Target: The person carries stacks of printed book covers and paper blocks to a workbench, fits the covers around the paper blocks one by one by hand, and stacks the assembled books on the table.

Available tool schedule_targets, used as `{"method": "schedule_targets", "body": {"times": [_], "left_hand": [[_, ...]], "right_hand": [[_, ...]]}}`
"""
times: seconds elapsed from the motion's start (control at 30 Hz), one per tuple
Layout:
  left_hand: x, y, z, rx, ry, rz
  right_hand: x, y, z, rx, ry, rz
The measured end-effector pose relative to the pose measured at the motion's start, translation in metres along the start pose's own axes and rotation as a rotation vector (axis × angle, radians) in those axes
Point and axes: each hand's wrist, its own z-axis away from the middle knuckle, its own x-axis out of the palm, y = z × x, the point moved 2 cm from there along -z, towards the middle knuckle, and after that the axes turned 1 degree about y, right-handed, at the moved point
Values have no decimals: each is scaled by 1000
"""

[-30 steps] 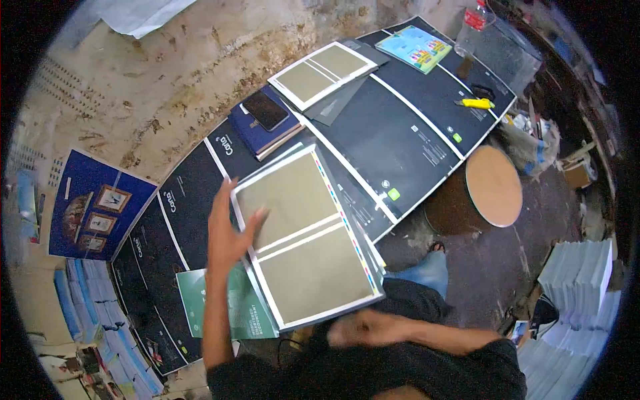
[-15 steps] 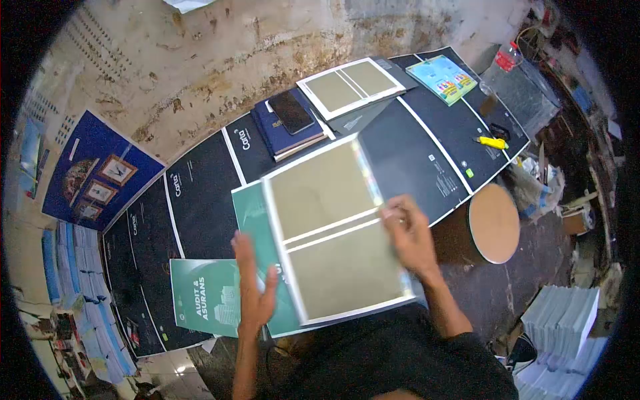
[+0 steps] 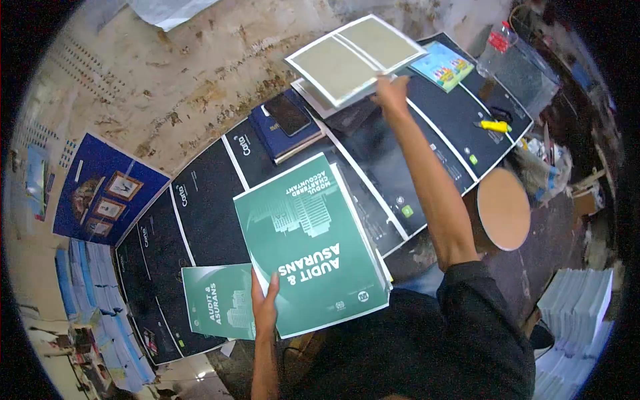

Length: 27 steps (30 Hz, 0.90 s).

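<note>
My left hand [image 3: 265, 308] lies against the left edge of a green printed cover [image 3: 300, 250] reading "AUDIT & ASURANS", upside down to me. Its fingers stretch along the edge, with the thumb apart over the cover. More sheets show beneath the cover's right edge. Farther off, my right hand [image 3: 392, 97] pinches the near edge of a white-bordered sheet [image 3: 357, 57] with two beige panels. This sheet is over another pale sheet [image 3: 317, 100], which it mostly hides; whether they touch I cannot tell.
A smaller green booklet [image 3: 217, 300] lies at left. Beyond are a navy book [image 3: 283, 137] with a phone [image 3: 287, 115] on top, a colourful booklet [image 3: 441, 65] and a yellow cutter [image 3: 495, 125]. A round stool [image 3: 505, 210] stands at right, near paper stacks [image 3: 575, 307].
My right hand has carried the beige-panelled sheet away from me to the far side of the table, uncovering the green cover. My left hand remains by the cover's left edge.
</note>
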Motion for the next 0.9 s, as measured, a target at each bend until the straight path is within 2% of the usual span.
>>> {"method": "schedule_targets", "body": {"times": [0.03, 0.07, 0.13, 0.17, 0.27, 0.3, 0.37, 0.43, 0.5, 0.53, 0.63, 0.7, 0.87, 0.9], "left_hand": [[-3, -5, 1, 7, 7, 82], [-4, -6, 1, 8, -8, 79], [-4, -10, 5, -136, -20, 685], [-5, -12, 6, -158, 31, 508], [-36, -81, -15, -142, 145, 463], [-18, -43, -7, -6, 10, 248], [-2, -15, -9, -4, -11, 177], [13, 5, -8, -4, 16, 90], [26, 9, -11, 105, 60, -6], [28, 8, -7, 75, 43, -31], [37, 15, -8, 131, 76, -41], [40, 16, -9, 168, 142, -152], [24, -5, -12, 122, 146, -204], [24, -7, -9, 104, 192, -2]], "right_hand": [[7, -6, 15, 30, -131, 68], [7, -13, 49, -72, -93, 41], [-19, -42, 134, 84, -310, -21], [-30, -35, 164, 81, -456, -85], [-53, -36, 248, 361, -785, -154], [-52, -33, 255, 377, -769, -160], [-42, -30, 272, 198, -752, -52], [-39, -21, 260, 260, -779, -131], [-40, -19, 252, 343, -791, -320], [-41, -26, 253, 365, -760, -442], [-46, -27, 251, 399, -833, -483], [-45, -29, 246, 362, -820, -517], [-34, 0, 259, 292, -744, -609], [-29, -1, 258, 312, -664, -728]]}}
